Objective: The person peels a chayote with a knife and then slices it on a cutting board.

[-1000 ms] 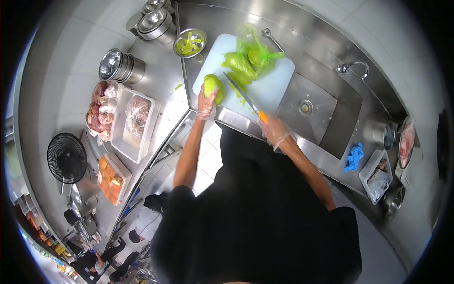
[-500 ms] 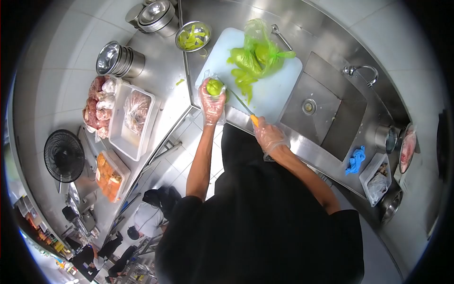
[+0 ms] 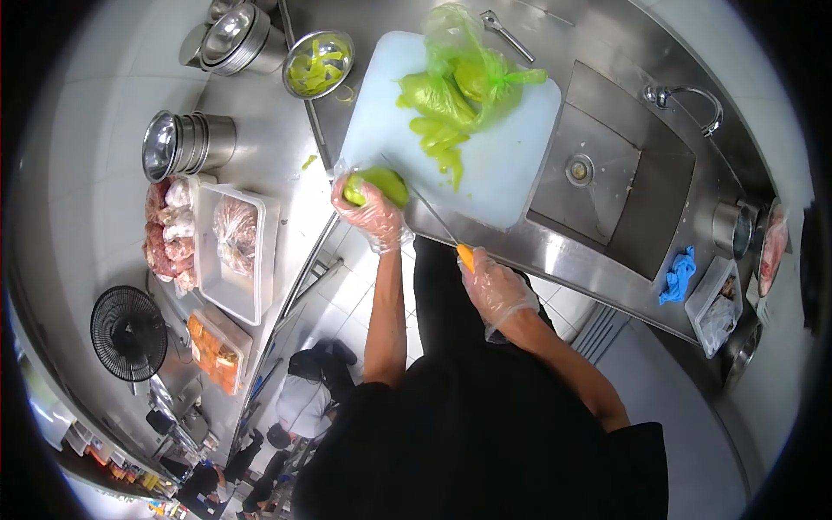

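My left hand (image 3: 373,212), in a clear plastic glove, is closed around a green mango (image 3: 387,184) at the front left corner of the white cutting board (image 3: 503,165). In my gloved right hand (image 3: 500,295) is a knife with a yellow handle (image 3: 466,256). Its thin blade points up and left, passing close beside the mango; whether it touches cannot be made out. On the board lie a green plastic bag (image 3: 458,43) with green fruit inside and a pile of green peelings (image 3: 438,137). More peelings fill a steel bowl (image 3: 299,65) at the board's left.
Right of the board is a steel sink (image 3: 555,195) with a tap (image 3: 685,97). A peeler-like metal tool (image 3: 510,36) lies behind the board. On the left counter stand stacked steel pots (image 3: 195,143), a white tub (image 3: 269,251) with bagged meat and an orange-filled container (image 3: 217,351). People work behind.
The mango has turned in my left hand and now shows its long side. Both hands sit lower relative to the board, the knife still in my right hand. The camera view has shifted.
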Available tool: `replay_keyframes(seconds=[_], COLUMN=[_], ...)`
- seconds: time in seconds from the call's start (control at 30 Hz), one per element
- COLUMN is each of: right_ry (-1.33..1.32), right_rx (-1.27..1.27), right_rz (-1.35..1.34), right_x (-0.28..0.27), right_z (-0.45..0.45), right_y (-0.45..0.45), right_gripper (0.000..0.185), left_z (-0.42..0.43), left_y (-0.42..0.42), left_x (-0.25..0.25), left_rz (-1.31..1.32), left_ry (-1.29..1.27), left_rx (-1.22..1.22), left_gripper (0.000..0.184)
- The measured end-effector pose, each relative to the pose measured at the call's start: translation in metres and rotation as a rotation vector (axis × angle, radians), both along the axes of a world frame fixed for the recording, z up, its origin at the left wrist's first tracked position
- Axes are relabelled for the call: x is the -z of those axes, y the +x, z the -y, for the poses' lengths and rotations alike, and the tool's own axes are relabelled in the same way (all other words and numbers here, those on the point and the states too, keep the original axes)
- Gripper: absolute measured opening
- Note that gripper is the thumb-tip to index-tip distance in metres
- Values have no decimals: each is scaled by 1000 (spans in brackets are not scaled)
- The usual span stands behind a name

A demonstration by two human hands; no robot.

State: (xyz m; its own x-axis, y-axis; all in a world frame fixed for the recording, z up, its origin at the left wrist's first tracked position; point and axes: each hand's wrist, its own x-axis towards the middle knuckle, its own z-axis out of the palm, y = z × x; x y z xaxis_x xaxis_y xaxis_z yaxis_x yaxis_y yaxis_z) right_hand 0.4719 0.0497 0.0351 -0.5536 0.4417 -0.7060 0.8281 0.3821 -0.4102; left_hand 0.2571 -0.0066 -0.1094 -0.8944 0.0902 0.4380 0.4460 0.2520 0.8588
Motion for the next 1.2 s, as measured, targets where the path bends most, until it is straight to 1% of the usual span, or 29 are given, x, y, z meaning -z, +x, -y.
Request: replay_keyframes(seconds=[0.03,0.07,0.1,0.13,0.2,0.3,0.4,0.43,0.47,0.53,0.57,0.67,0.7,0.77,0.83,0.87,1.0,1.1,1.2], right_ry=[-10,50,105,161,144,156,116,92,64,46,40,54,63,74,64,61,115,129,96], right_rx=[16,26,35,44,5,-2,7,8,8,17,22,12,-7,-44,-15,0,-94,-120,-102], right_rz=[-13,-81,-149,-220,-191,-191,-121,-80,-36,9,32,-9,-15,-25,-96,-135,-93,-109,-131], right_x=[1,9,20,26,29,26,15,3,-3,3,4,-9,-17,-35,-43,-44,-39,-39,-37], right_z=[0,1,3,2,-9,-20,-17,-16,-14,-8,-7,-13,-15,-15,-13,-13,-10,-13,-22], right_y=[-4,-7,-10,-15,-25,-28,-20,-14,-8,-1,2,8,10,14,18,19,19,16,4], right_gripper=[33,33,32,32,32,31,30,32,33,34,34,33,32,31,31,32,29,27,24], left_z=[-8,-12,-13,-25,-32,-28,-16,-19,-19,-18,-14,-13,-9,-9,-6,-5,0,-2,2], left_y=[-3,-5,-12,-8,-15,-21,-13,-8,-3,7,11,12,12,13,13,12,11,11,15], left_x=[-2,-4,-1,-25,-32,-11,4,4,5,4,2,5,8,8,11,14,10,16,17], left_rz=[3,6,17,28,-26,187,97,43,-38,-196,-163,-273,-271,-252,-235,-229,-154,-242,-296], left_ry=[38,71,-56,-110,-219,45,78,-34,-42,-56,-106,-173,-214,-210,-206,-201,-252,-221,-277], left_rx=[40,76,129,152,158,48,-57,-162,-132,-65,9,82,99,112,121,123,140,132,120], left_gripper=[35,34,36,38,44,48,50,37,36,35,36,39,44,42,41,42,46,45,46])
